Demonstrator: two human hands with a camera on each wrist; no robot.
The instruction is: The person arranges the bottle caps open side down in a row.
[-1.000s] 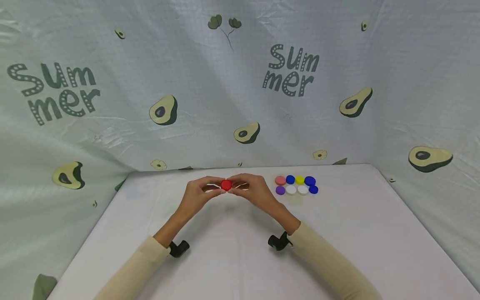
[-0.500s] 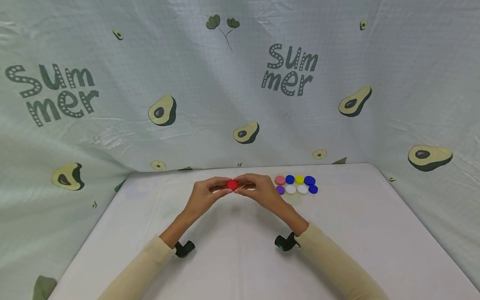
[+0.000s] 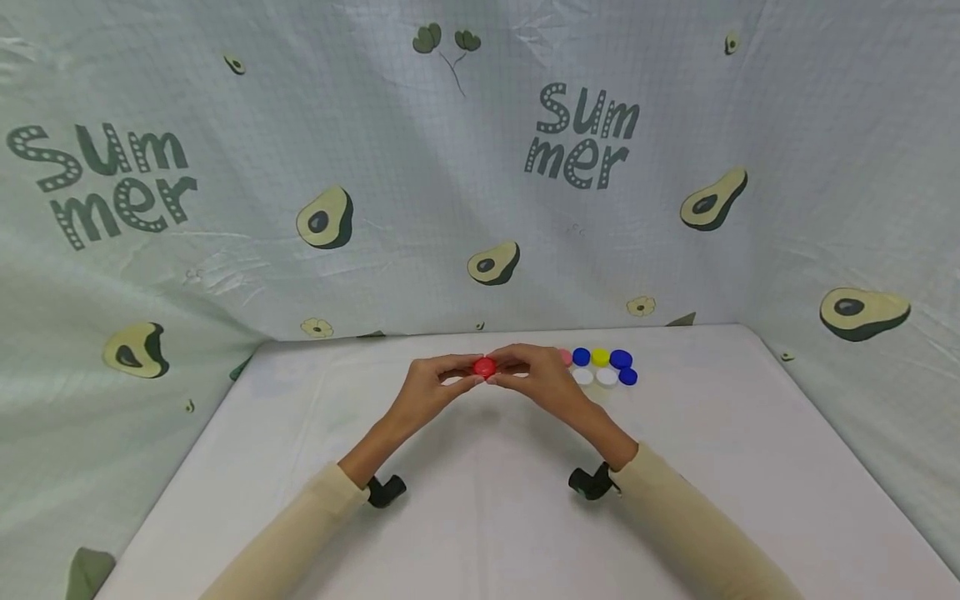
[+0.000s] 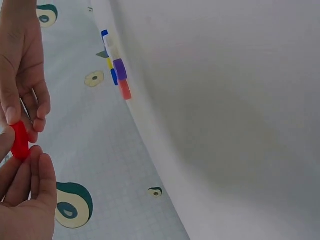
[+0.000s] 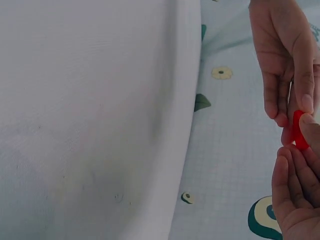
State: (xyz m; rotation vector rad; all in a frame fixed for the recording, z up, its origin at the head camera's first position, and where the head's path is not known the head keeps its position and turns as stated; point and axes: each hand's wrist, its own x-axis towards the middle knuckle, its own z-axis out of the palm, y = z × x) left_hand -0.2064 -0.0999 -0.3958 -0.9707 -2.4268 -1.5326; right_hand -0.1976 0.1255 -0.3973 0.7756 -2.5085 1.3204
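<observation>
A round red bottle cap is held up above the white table, between both hands. My left hand pinches it from the left with thumb and fingertips. From the other side my right hand pinches the same cap. Seen edge-on in the left wrist view, the red cap lies between the thumbs and fingers of the two hands. The right wrist view shows the red cap too, partly covered by a thumb.
Several caps stand in two rows behind and right of my right hand, among them yellow, blue and white. A purple cap shows only in the left wrist view. A printed curtain rises behind the table.
Both hands have shifted to the right together with the red bottle cap. The right hand now covers the purple cap and part of the pink one in the head view. The grip looks unchanged.
</observation>
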